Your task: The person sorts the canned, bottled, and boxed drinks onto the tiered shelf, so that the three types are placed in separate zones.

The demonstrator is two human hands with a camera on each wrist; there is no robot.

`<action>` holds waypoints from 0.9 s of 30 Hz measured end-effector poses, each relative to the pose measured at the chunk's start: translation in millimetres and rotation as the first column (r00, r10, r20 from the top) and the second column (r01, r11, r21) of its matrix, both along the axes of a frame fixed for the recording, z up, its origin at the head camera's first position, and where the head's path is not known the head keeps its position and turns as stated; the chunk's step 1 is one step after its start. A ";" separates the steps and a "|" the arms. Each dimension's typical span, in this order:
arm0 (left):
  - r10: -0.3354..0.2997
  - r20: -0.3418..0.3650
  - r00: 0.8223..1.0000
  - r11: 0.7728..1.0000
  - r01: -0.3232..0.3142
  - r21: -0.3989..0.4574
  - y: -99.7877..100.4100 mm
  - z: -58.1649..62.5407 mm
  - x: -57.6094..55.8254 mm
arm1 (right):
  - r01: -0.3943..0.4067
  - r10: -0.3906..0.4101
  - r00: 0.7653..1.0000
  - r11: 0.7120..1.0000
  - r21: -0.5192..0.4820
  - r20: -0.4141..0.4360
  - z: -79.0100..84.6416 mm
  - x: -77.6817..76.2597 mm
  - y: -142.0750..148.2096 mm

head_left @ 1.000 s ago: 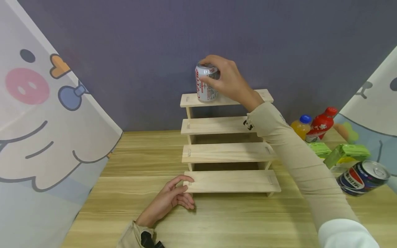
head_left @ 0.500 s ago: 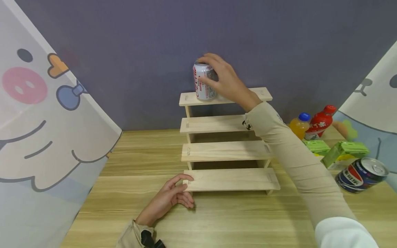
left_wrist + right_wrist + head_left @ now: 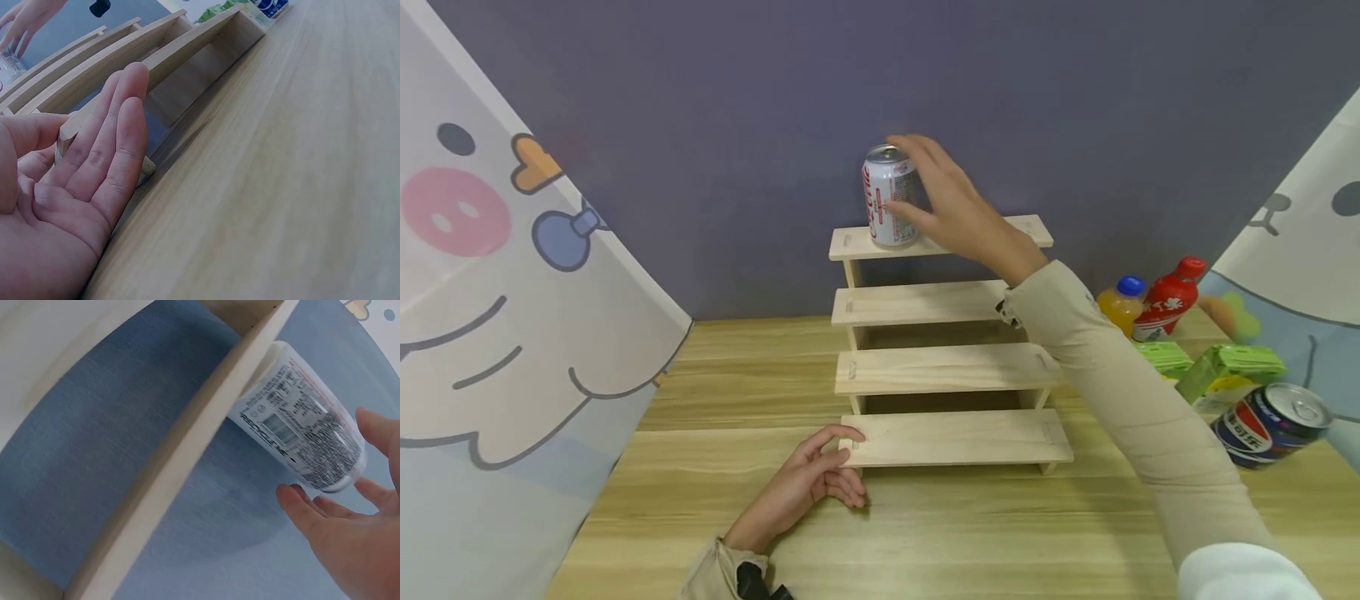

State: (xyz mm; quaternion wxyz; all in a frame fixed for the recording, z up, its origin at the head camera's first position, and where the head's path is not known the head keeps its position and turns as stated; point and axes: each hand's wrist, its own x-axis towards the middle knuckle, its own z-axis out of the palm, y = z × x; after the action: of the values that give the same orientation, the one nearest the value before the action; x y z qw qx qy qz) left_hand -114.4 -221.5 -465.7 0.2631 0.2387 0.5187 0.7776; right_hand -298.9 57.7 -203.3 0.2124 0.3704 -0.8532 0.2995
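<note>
A white soda can [image 3: 887,200] with red lettering stands upright toward the left end of the top step of a wooden tiered display stand [image 3: 955,439]. Beside it, on its right, my right hand [image 3: 958,204] has its fingers spread and apart from the can. The right wrist view shows a gap between those fingers and the can's printed side [image 3: 306,425]. My left hand [image 3: 805,483] pinches the left end of the lowest step between thumb and index finger. Its other fingers [image 3: 128,134] extend loosely below the board in the left wrist view.
On the table's [image 3: 737,383] right side stand an orange drink bottle with a blue cap [image 3: 1122,307], a red bottle [image 3: 1170,300], green drink cartons [image 3: 1228,371] and a dark blue Pepsi can [image 3: 1270,425]. A grey-blue panel [image 3: 737,167] rises behind the stand.
My right hand has loosened from the white soda can and drawn slightly back to the right, uncovering its lid. The can stays on the top step; my left hand keeps its hold.
</note>
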 end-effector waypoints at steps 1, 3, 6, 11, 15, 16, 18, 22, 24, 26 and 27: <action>0.000 0.003 1.000 1.000 0.000 -0.001 -1.1 -0.1 0.2 | 0.004 -0.004 1.000 1.000 0.000 -0.011 0.2 2.2 1.0; -0.002 0.006 1.000 1.000 0.002 -0.009 -3.5 -0.3 0.4 | 0.017 -0.016 1.000 1.000 0.007 -0.024 0.7 6.9 3.5; 0.005 0.023 1.000 1.000 -0.005 -0.025 -6.4 -0.5 -0.2 | 0.034 -0.033 0.999 0.999 0.020 -0.041 1.3 14.0 9.4; 0.011 0.025 1.000 0.999 -0.010 -0.033 -6.8 -0.1 -3.9 | 0.053 -0.049 0.996 0.997 0.051 -0.068 -0.2 25.6 27.2; 0.004 0.001 1.000 1.000 -0.004 -0.010 -6.8 0.4 -5.9 | 0.064 -0.060 0.996 0.996 0.069 -0.070 -2.5 34.4 43.0; 0.006 -0.001 1.000 1.000 -0.006 -0.007 -6.8 0.5 -6.2 | 0.069 -0.063 0.995 0.995 0.070 -0.074 -2.9 36.7 46.7; 0.007 -0.002 1.000 1.000 -0.007 -0.005 -6.8 0.9 -6.8 | 0.075 -0.068 0.994 0.994 0.077 -0.086 -3.6 41.3 53.4; 0.008 0.014 1.000 1.000 -0.007 -0.020 -6.8 1.9 -7.0 | 0.093 -0.083 0.991 0.991 0.097 -0.101 -7.2 50.7 64.8; 0.007 0.022 1.000 1.000 -0.007 -0.031 -7.4 1.9 -7.1 | 0.100 -0.088 0.990 0.989 0.106 -0.109 -10.1 55.5 70.2; 0.000 0.030 1.000 0.999 0.001 -0.038 -7.9 2.2 -7.2 | 0.108 -0.093 0.988 0.987 0.118 -0.127 -12.8 60.5 75.0; -0.002 0.032 0.999 0.999 0.003 -0.040 -8.1 2.3 -7.2 | 0.112 -0.095 0.986 0.986 0.125 -0.135 -14.1 63.2 77.1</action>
State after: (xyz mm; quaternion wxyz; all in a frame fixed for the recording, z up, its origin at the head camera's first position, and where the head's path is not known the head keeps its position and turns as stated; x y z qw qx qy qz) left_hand -121.7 -229.7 -463.4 0.2771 0.2213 0.5297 0.7705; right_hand -235.8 134.9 -217.4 0.2573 0.3575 -0.8737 0.2066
